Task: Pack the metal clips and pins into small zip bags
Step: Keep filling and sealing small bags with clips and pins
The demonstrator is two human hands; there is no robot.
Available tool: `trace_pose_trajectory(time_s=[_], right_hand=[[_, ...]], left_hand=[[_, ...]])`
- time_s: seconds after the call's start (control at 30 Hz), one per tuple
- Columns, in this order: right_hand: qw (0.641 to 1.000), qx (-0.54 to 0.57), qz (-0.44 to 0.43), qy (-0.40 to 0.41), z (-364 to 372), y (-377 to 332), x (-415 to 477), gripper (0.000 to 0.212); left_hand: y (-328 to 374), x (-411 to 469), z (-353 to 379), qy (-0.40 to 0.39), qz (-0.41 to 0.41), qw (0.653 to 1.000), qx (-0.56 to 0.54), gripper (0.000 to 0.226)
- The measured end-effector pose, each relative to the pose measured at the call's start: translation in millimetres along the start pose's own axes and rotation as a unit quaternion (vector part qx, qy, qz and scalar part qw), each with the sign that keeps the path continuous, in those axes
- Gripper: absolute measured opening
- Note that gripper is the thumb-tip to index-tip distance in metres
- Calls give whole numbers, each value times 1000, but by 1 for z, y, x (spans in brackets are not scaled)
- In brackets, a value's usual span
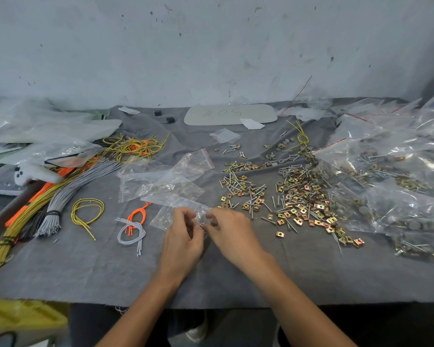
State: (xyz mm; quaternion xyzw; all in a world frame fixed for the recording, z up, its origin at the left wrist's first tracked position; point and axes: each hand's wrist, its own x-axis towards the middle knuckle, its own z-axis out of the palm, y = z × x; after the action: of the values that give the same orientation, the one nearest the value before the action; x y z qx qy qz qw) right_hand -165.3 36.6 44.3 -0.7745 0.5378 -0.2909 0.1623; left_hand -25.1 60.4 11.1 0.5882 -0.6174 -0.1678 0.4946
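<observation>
- Far left on the cloth-covered worktop [85, 271]: tied bundles of cords [60, 196] in yellow, orange and grey, lying side by side.
- Just right of those: a loose yellow loop [85, 209], then a small knot of grey and orange cords [133, 229].
- Centre, farther back: overlapping empty zip bags [161, 181] in a loose heap.
- At front middle, the left hand [183, 236], fingers [186, 216] curled in and pinching the left side of a small zip bag [201, 214].
- Small zip bag clear and crumpled, between both hands, just in front of the empty heap; contents too blurred to tell.
- Close beside it, the right hand [232, 231], fingers bent and pinching the bag's other side.
- Right of the hands: loose metal clips and pins [301, 196] spread wide over the cloth.
- Far right: filled clear bags [398, 186] piled together, with clips and pins inside.
</observation>
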Motion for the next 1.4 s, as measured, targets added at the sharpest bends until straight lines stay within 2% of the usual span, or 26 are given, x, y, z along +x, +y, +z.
trace_pose_trajectory(time_s=[0.07, 0.13, 0.3, 0.43, 0.53, 0.6, 0.7, 0.77, 0.8, 0.87, 0.93, 1.07, 1.2, 1.4], right_hand=[[1000, -2, -21, -21, 2, 0, -3, 18], [997, -54, -35, -41, 2, 3, -5, 17], [990, -116, -36, -65, 1, -3, 2, 26], [996, -16, 19, -82, 8, -7, 5, 27], [981, 172, 63, -65, 15, -5, 1, 34], [943, 315, 102, -33, 17, -2, -4, 40], [921, 365, 139, 9, 20, 6, -10, 44], [938, 319, 129, 26, 19, 7, -14, 38], [957, 266, 113, 36, 19, 7, -15, 34], [983, 162, 75, 48, 19, 7, -16, 24], [994, 94, 46, 34, 17, 6, -16, 19], [997, 74, 15, -5, 18, 5, -15, 23], [991, 129, 8, -36, 23, -2, -8, 23], [985, 159, 4, -64, 24, -4, -7, 26]], left_hand=[[0, 1, 0, 1, -4, 1000, -4, 19], [1, 1, 0, 2, 4, 1000, -2, 20], [1, 1, 0, -5, -4, 1000, 0, 20], [0, 2, -1, -13, -13, 1000, -1, 20], [1, 2, 0, -16, -5, 1000, 5, 19], [2, 2, -2, 30, -7, 999, -12, 18], [1, 7, -10, 188, -87, 972, -111, 14], [-1, 11, -16, 250, -149, 946, -142, 16], [-1, 11, -18, 254, -162, 943, -141, 16], [0, 10, -15, 214, -153, 958, -113, 15], [2, 8, -10, 143, -127, 980, -50, 12], [0, 10, -5, 41, -118, 992, 22, 10], [3, 9, -7, 28, -123, 992, 28, 21], [9, 9, -7, 40, -102, 994, 27, 18]])
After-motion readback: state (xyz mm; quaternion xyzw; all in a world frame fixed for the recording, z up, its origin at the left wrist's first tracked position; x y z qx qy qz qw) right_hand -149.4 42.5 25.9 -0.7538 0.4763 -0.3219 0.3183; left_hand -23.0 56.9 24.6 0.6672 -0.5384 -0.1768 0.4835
